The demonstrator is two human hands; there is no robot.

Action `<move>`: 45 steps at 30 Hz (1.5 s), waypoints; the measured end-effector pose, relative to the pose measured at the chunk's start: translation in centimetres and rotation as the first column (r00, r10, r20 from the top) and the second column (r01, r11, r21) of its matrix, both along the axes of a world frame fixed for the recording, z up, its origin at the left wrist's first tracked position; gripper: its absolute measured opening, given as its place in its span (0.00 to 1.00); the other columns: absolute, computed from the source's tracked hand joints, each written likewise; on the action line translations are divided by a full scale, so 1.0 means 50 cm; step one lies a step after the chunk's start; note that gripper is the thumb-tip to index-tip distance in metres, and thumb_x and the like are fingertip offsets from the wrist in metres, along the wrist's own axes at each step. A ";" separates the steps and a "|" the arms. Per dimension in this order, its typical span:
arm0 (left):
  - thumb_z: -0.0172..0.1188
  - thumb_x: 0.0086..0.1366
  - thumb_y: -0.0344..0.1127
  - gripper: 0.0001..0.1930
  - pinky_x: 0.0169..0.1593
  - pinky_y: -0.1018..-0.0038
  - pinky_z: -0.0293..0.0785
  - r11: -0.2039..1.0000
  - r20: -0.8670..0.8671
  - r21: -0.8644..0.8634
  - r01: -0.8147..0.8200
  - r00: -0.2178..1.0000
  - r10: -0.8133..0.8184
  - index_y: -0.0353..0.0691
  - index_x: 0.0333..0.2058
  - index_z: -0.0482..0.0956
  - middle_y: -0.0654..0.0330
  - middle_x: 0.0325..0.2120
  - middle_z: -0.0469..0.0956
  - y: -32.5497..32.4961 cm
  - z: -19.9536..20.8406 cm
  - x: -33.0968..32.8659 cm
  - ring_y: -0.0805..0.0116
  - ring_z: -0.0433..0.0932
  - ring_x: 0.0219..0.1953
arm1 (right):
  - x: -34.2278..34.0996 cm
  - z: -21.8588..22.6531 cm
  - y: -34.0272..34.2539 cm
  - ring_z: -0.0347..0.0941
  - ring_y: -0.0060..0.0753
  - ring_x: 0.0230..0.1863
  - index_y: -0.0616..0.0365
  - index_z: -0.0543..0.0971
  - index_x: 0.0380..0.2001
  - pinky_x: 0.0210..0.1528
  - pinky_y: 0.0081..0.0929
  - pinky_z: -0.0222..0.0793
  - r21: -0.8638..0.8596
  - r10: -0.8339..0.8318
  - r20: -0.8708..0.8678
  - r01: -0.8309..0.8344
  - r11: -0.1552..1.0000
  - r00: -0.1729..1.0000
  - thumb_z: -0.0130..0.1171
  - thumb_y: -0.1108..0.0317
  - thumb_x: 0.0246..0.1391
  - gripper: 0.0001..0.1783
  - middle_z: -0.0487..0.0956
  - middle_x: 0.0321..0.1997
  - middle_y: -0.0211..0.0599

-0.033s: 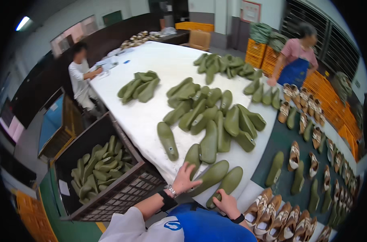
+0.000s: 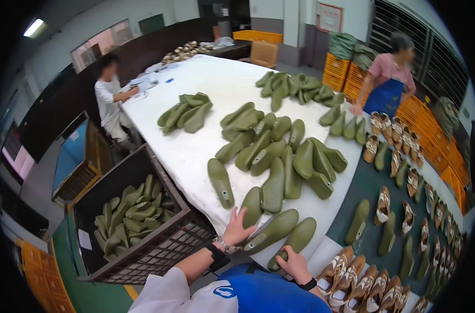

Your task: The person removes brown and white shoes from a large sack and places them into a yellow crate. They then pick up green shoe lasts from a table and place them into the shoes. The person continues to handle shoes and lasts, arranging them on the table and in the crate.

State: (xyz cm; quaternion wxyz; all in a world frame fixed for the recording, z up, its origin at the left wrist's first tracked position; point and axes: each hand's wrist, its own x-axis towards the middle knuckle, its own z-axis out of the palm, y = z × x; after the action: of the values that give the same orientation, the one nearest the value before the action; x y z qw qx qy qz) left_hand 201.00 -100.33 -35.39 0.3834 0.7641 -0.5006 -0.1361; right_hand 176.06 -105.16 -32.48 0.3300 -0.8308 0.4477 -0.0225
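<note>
Green shoe lasts lie along the near edge of the white-covered table [image 2: 190, 161]. My right hand [image 2: 295, 265] is closed round the near end of the rightmost last [image 2: 301, 236], thumb on top; its other fingers are partly hidden. With its fingers spread, my left hand [image 2: 237, 229] is open at the near end of another last [image 2: 252, 206]. Its thumb points toward a middle last [image 2: 275, 229], which lies slantwise between my hands. Beyond them, more lasts lie in a loose heap [image 2: 279, 151], with a single last [image 2: 220, 182] at its left.
A dark crate [image 2: 164, 237] of lasts stands at left. To the right, brown-and-white shoes [image 2: 347, 268] and lasts line a green surface [image 2: 347, 180]. One co-worker [image 2: 112, 99] is at the far left, another [image 2: 386, 78] at the far right, near orange crates [image 2: 430, 125].
The whole view has shifted slightly right and down. My left hand has drawn a little to the left, away from the middle last. My right hand keeps its hold.
</note>
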 end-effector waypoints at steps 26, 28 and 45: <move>0.56 0.63 0.48 0.33 0.61 0.70 0.59 0.646 -0.507 0.190 0.739 0.637 -0.580 0.36 0.60 0.58 0.50 0.58 0.63 -0.093 0.116 0.309 0.62 0.63 0.59 | -0.053 0.088 -0.060 0.75 0.46 0.28 0.58 0.72 0.50 0.32 0.36 0.70 -0.140 -0.103 -0.306 0.062 0.988 0.947 0.57 0.62 0.53 0.22 0.78 0.28 0.51; 0.56 0.63 0.45 0.29 0.59 0.71 0.62 0.796 -0.538 0.081 0.600 0.698 -0.472 0.34 0.58 0.62 0.53 0.54 0.68 -0.118 0.167 0.527 0.67 0.66 0.55 | -0.006 0.200 -0.088 0.75 0.51 0.29 0.57 0.72 0.50 0.33 0.40 0.69 -0.028 0.064 -0.411 -0.083 0.996 0.909 0.58 0.61 0.51 0.24 0.78 0.28 0.54; 0.65 0.47 0.53 0.41 0.53 0.63 0.67 0.870 0.488 -0.053 -0.491 0.747 0.451 0.42 0.58 0.61 0.44 0.46 0.70 -0.340 -0.090 1.531 0.47 0.70 0.49 | 1.477 0.365 -0.807 0.75 0.46 0.39 0.55 0.81 0.33 0.43 0.38 0.70 -0.448 0.465 -0.238 -0.521 0.726 0.853 0.58 0.61 0.45 0.13 0.80 0.34 0.44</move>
State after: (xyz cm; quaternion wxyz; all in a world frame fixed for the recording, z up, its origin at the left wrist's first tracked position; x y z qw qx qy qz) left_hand 277.54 -117.34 -39.92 0.2368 0.8889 -0.3656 0.1414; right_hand 249.88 -145.49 -14.21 0.0739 -0.9756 0.2066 -0.0032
